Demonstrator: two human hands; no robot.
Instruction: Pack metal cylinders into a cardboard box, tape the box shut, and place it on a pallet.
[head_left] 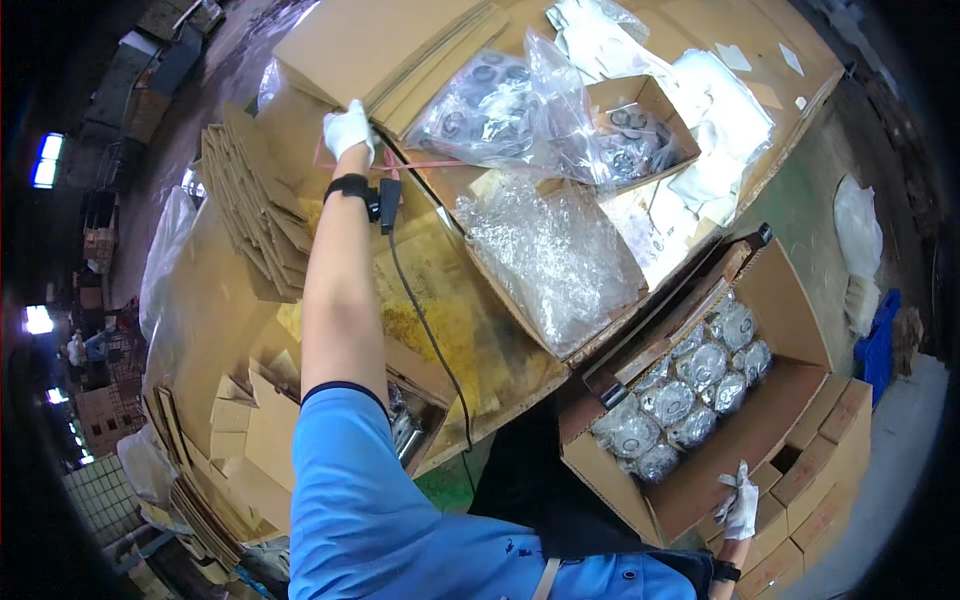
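My left hand (pixel 350 133), in a white glove, reaches far forward with its fingers closed at the near corner of a stack of flat cardboard sheets (pixel 385 45). A black-handled cord (pixel 391 205) hangs beside that wrist. At the lower right, my right hand (pixel 739 505), also gloved, rests against the side of an open carton (pixel 745 430) with its fingers apart. Inside this carton lie several round metal parts (pixel 670 402) wrapped in clear plastic.
Clear bags of parts (pixel 490 105), a small box (pixel 685 135) and bubble wrap (pixel 560 255) lie on the table. Folded cardboard (pixel 250 200) stands at left, with a carton of metal parts (pixel 405 425) nearer me. Stacked brown boxes (pixel 825 460) adjoin the open carton.
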